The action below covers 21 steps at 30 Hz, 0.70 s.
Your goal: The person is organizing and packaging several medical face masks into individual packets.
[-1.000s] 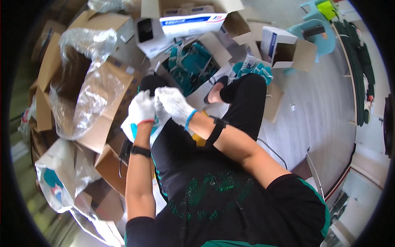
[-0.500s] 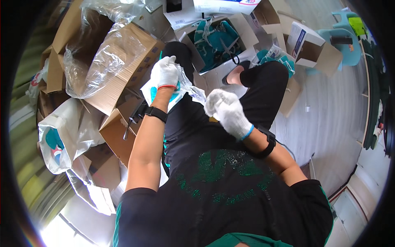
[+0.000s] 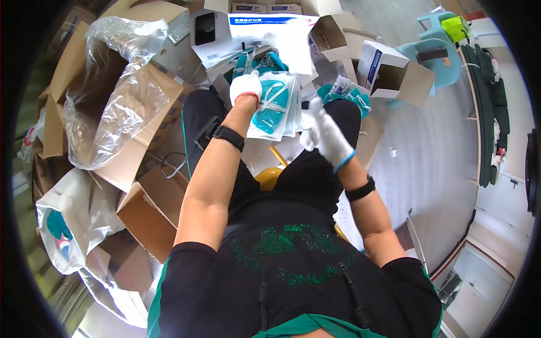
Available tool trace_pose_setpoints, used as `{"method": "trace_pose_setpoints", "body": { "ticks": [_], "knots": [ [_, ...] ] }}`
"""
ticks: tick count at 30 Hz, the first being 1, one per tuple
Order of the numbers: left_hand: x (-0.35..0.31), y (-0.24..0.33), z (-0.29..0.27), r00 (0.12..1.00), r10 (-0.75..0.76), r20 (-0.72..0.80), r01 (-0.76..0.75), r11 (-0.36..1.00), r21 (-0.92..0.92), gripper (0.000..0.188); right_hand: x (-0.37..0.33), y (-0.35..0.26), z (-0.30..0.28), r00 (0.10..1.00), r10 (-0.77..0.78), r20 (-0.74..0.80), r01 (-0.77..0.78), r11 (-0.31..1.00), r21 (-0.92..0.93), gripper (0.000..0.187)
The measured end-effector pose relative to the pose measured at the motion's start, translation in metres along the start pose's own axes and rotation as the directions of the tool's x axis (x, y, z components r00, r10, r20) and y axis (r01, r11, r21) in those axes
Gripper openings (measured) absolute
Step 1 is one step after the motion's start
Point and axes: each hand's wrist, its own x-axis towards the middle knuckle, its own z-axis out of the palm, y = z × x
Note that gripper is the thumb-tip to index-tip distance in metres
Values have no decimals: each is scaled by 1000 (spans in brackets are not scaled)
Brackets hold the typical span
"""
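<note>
My left hand point(image 3: 246, 88), in a white knitted glove, grips a small stack of clear plastic packets over my lap. A folded teal face mask point(image 3: 269, 117) with white straps shows through the top packet. Just right of the stack is my right hand point(image 3: 327, 135), gloved in white with a blue cuff. Its fingers are apart, and I see nothing held in them. Beyond the stack, more teal masks point(image 3: 274, 59) lie in an open box, partly hidden by the packets and my left hand.
A white printed carton point(image 3: 270, 25) stands at the back, beside a black phone point(image 3: 205, 28). Large cardboard boxes with clear plastic film point(image 3: 132, 101) crowd the left. An opened white box point(image 3: 383, 67) and pale blue stools point(image 3: 442, 70) are at the right. A yellow seat point(image 3: 269, 178) shows between my legs.
My left hand has brought the packets rightward, in front of the mask box. My right hand's fingers have spread from a closed shape. The whole view has shifted, and my legs sit differently.
</note>
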Motion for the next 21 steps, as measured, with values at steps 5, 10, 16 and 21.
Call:
{"method": "trace_pose_setpoints", "body": {
  "ticks": [5,10,16,21],
  "knots": [
    [7,13,53,930,-336,151,365,893,-263,58,-7,-9,39,845,-514,147,369,362,-856,44],
    [41,-25,129,773,-232,591,543,-240,-804,53,24,-12,31,877,-480,-24,-26,2,-1000,37],
    [33,-62,100,781,-594,193,563,536,-630,59,75,-19,2,648,-533,544,333,-444,-832,21],
    [-11,-64,53,832,-553,-28,403,639,-655,53,112,-21,0,788,-455,414,389,-153,-908,14]
  ]
}}
